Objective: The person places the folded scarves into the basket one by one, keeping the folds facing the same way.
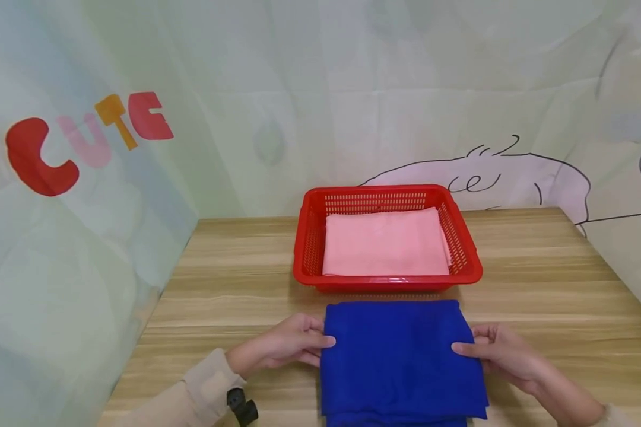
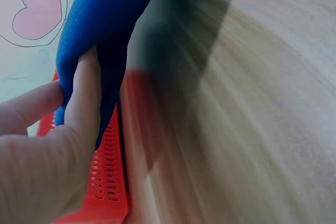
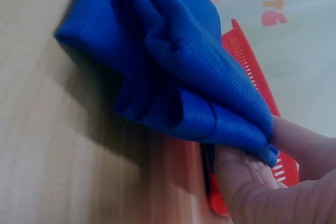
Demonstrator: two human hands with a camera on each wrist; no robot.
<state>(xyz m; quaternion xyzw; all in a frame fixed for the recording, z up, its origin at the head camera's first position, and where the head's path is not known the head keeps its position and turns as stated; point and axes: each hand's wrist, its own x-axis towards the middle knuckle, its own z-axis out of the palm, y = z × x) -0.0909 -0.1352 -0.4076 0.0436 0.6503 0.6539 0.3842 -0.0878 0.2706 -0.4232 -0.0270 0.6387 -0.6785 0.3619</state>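
Observation:
Between my two hands is a folded blue cloth (image 1: 397,359), held up off the tabletop in front of the basket. At its left edge my left hand (image 1: 294,343) pinches it, thumb on top and fingers beneath. My right hand (image 1: 504,353) grips the opposite edge in the same way. In the right wrist view the stacked layers of the blue cloth (image 3: 184,66) droop in folds. Behind it stands a red plastic basket (image 1: 387,280) with perforated walls. A folded pink cloth (image 1: 384,243) lies flat inside that basket.
The wood-grain table (image 1: 235,261) runs back to a printed fabric backdrop (image 1: 310,107) with coloured letters and line drawings. A second backdrop panel borders the table's left side. A small black object (image 1: 241,406) is by the left sleeve.

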